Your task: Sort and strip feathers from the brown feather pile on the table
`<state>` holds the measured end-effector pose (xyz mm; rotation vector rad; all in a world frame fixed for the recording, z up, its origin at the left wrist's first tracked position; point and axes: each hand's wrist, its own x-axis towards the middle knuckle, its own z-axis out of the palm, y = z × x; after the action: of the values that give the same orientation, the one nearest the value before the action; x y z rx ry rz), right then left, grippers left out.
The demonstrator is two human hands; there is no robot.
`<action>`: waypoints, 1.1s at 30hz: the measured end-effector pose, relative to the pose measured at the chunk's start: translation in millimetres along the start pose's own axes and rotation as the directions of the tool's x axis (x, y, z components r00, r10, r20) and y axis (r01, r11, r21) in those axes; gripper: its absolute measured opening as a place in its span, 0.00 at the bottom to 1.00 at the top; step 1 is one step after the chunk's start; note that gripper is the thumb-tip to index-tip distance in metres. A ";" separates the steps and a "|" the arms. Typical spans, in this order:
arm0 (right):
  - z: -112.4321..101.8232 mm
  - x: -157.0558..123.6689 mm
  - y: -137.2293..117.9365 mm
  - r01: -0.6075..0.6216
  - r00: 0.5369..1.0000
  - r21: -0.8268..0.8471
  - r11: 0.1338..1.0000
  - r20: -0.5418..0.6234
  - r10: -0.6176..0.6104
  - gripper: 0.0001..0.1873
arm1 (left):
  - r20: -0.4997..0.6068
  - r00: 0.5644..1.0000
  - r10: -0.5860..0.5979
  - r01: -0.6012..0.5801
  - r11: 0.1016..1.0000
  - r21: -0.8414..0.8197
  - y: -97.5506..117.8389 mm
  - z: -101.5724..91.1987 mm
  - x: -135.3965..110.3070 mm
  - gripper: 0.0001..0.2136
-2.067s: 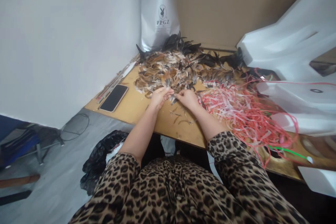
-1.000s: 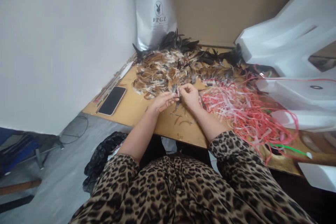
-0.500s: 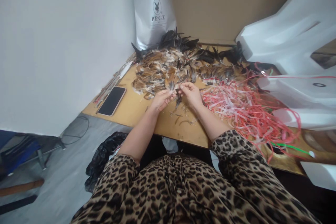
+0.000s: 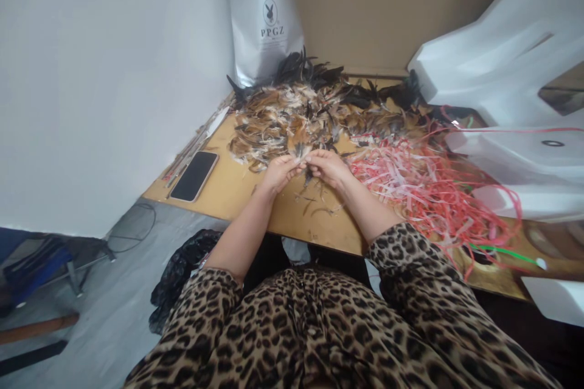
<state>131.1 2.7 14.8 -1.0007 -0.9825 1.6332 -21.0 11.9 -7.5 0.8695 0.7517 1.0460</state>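
Observation:
My left hand pinches a feather by its base, with the brown and dark tip pointing away from me. Against it, my right hand has thumb and forefinger pinched at the same base, the fingertips of both hands nearly touching. Whether the right fingers hold the feather itself or some small strand is too fine to make out. Just beyond my hands lies a wide heap of brown, white and black feathers. Loose feather scraps are scattered on the wooden table below my wrists.
Right of my hands is a tangle of red and white ribbons, with a green strip near it. A phone lies at the left. Behind stands a silver-white bag; white plastic sheeting rises at the right.
My right hand has come down and in toward the left fingertips, closing on the feather's base. The left hand has hardly moved. The camera view has shifted slightly.

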 end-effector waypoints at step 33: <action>0.8 4.7 5.2 0.241 0.957 -0.175 0.955 -0.123 -0.264 0.18 | -0.033 0.998 -0.054 0.054 0.999 -0.002 -1.9 -1.4 2.8 0.07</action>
<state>127.7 5.9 9.5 -1.0372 -1.1046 1.2688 -20.5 14.3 -10.1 0.8282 0.7978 1.0153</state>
